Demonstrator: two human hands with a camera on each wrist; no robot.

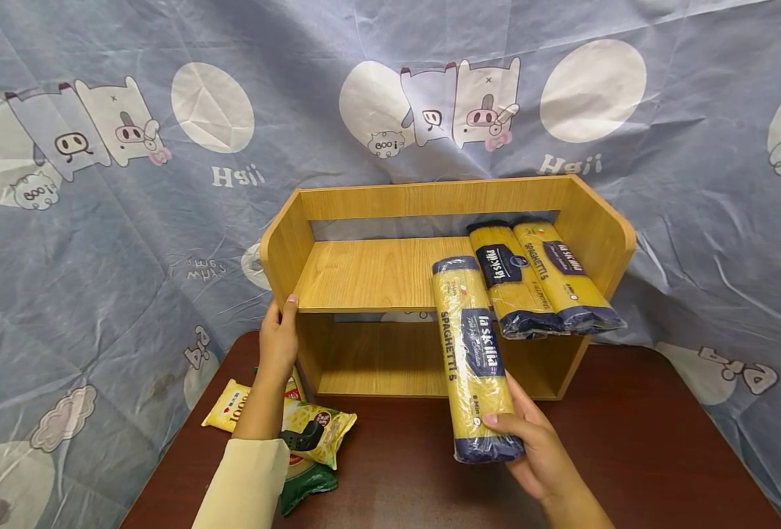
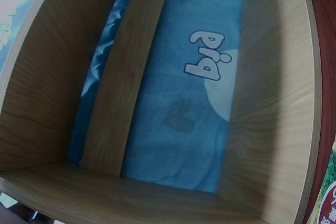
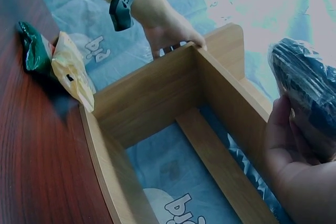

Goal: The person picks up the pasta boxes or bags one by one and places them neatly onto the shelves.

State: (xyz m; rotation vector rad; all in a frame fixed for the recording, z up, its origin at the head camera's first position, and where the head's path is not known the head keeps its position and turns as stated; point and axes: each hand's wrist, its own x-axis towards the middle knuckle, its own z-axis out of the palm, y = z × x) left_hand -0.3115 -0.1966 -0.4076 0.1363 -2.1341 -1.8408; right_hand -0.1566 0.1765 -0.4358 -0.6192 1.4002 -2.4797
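Note:
A wooden two-tier shelf (image 1: 377,275) stands on the table. My left hand (image 1: 279,338) grips its left side where the upper board meets the side panel; in the right wrist view, the thumb of that hand (image 3: 170,30) lies over the front edge and the fingers go behind the panel. With my right hand (image 1: 537,444) I hold a spaghetti pack (image 1: 459,353) near its lower end, tilted in front of the shelf. Two more spaghetti packs, one (image 1: 529,301) beside the other (image 1: 571,290), lie side by side at the upper board's right end, their ends jutting past its front edge.
Left of the shelf, partly behind my left forearm, lie a yellow snack bag (image 1: 327,433), a pale yellow bag (image 1: 226,404) and a green bag (image 1: 307,485) on the dark red table (image 1: 390,470). A printed grey-blue cloth (image 1: 297,110) hangs behind the shelf.

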